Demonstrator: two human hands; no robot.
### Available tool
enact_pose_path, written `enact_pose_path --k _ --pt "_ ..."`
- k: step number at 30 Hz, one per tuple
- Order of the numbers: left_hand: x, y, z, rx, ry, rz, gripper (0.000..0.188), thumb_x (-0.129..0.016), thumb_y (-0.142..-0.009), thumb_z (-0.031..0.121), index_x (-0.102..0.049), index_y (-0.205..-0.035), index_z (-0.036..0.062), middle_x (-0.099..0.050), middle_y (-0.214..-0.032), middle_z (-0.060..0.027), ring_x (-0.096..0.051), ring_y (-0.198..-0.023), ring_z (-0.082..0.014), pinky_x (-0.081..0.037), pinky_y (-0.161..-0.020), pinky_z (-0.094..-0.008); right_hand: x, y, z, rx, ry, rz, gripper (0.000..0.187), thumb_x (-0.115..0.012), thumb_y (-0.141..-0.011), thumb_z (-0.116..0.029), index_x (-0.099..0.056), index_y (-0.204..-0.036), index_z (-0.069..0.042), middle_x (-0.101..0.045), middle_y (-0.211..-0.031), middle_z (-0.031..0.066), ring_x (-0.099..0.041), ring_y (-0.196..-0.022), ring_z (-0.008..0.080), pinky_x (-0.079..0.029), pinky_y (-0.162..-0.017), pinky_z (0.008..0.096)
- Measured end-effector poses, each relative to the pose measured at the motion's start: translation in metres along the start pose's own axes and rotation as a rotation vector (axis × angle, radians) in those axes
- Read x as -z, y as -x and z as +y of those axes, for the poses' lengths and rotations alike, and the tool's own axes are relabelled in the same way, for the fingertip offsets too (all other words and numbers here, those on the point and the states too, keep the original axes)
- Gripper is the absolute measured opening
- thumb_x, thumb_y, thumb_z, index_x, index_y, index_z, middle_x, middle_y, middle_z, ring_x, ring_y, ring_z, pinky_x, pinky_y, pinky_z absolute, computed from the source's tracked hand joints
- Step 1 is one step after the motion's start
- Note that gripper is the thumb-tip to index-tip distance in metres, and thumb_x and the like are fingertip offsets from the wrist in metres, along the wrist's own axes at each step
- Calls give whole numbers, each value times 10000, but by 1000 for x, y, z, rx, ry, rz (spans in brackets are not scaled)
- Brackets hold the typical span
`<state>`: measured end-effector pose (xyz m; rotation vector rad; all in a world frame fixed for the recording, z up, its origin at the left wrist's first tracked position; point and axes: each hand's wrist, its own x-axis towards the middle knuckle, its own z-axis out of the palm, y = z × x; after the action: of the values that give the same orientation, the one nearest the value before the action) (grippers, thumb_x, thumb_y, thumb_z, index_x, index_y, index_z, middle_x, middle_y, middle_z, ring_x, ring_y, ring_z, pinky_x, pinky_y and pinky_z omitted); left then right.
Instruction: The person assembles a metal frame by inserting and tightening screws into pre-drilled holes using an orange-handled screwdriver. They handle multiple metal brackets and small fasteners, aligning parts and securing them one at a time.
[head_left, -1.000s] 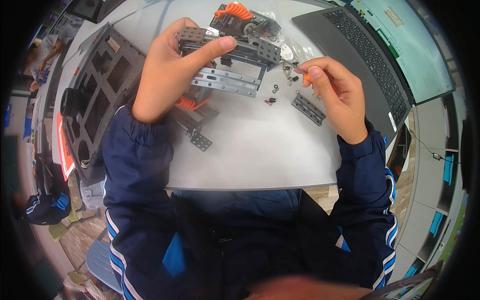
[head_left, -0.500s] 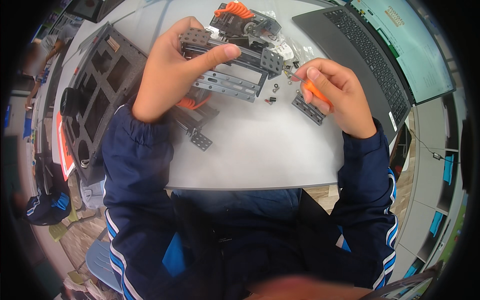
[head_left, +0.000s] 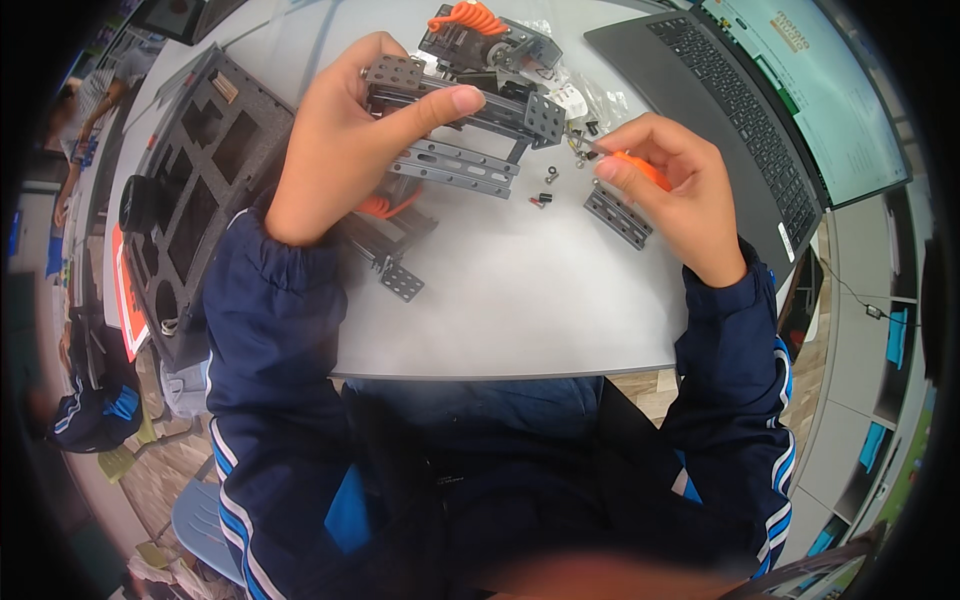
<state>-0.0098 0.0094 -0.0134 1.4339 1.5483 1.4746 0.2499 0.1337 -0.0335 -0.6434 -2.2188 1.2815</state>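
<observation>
My left hand [head_left: 335,150] grips a grey perforated metal frame [head_left: 460,165], the thumb stretched along its upper bar. The frame is held up off the table at a slant, with a square hole plate at its right end. In my right hand [head_left: 695,185] is a screwdriver with an orange handle [head_left: 648,170], pinched by the fingers. Its thin shaft points left toward that end plate; whether the tip touches cannot be made out. Below the right fingers lies a short grey slotted bar [head_left: 617,216]. Small screws and spacers [head_left: 547,187] are scattered between my hands.
A black mechanical assembly with an orange coiled cable [head_left: 470,18] sits behind the frame, beside clear plastic bags [head_left: 605,95]. On the right stands an open laptop [head_left: 735,100]. A foam-lined case [head_left: 190,200] is at the left. Another metal part [head_left: 402,280] lies below my left hand.
My right hand has turned and its fingers have shifted on the screwdriver, whose handle now lies flatter. The left hand and the frame have barely moved.
</observation>
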Motion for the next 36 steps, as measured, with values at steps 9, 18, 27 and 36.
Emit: enact_pose_path --k 9,18,27,36 --pt "1 1 2 52 16 24 356 -864 -873 261 -571 -859 58 -646 -722 -7 -587 -652 -53 -450 -583 -206 -9 0 -1 270 436 157 152 -729 -942 -55 -666 -1065 10 -706 -953 107 -708 -887 149 -562 -822 286" --pt "1 1 3 42 17 -8 336 -856 -881 236 -575 -866 53 -648 -722 -4 -576 -646 -45 -440 -576 -201 -12 0 2 287 401 188 299 -730 -965 -151 -617 -1220 -44 -675 -849 77 -616 -718 125 -493 -669 246" --pt "-3 1 1 9 4 18 338 -858 -879 240 -580 -865 48 -634 -714 7 -553 -630 -40 -420 -563 -200 -12 -4 0 397 373 154 408 -684 -961 -60 -662 -1352 -173 -705 -900 113 -563 -623 189 -481 -598 304" --pt "2 1 1 65 -74 2 297 -836 -892 222 -591 -929 58 -674 -830 -19 -669 -685 -75 -527 -581 -208 -5 -2 1 290 317 61 328 -603 -993 5 -713 -1291 -77 -733 -1045 101 -619 -754 119 -506 -683 268"
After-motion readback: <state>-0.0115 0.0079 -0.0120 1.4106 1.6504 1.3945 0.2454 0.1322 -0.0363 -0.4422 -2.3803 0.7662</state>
